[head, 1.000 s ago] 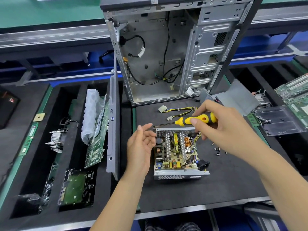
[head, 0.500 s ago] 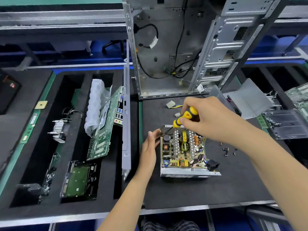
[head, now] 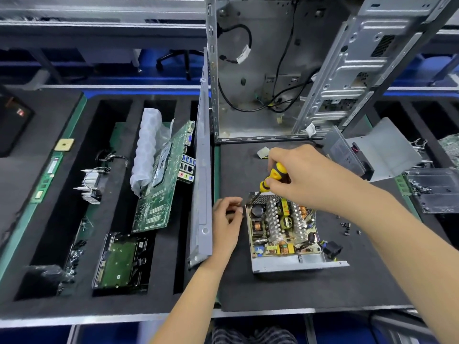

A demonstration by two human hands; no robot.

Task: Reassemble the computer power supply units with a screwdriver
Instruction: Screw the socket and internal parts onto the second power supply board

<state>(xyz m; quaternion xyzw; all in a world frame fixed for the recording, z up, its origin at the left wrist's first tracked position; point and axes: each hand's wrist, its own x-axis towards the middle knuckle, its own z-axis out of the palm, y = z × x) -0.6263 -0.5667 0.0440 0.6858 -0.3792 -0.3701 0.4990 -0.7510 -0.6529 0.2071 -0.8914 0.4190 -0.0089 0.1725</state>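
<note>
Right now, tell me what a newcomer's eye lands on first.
The yellow screwdriver in the right hand, tip down at the far left corner of the open power supply mid-bench. Behind stands the stripped case; the left hand sits beside the supply.

an open power supply unit (head: 285,229) lies on the black mat (head: 285,289), its circuit board facing up, a little right of the mat's middle. the right hand (head: 305,180) grips a yellow-and-black screwdriver (head: 272,177), its tip down at the unit's far left corner. the left hand (head: 227,219) rests against the unit's left wall, fingers curled at the same corner. small screws (head: 347,227) lie toward the mat's right edge. an empty computer case (head: 285,70) stands at the mat's far edge.
</note>
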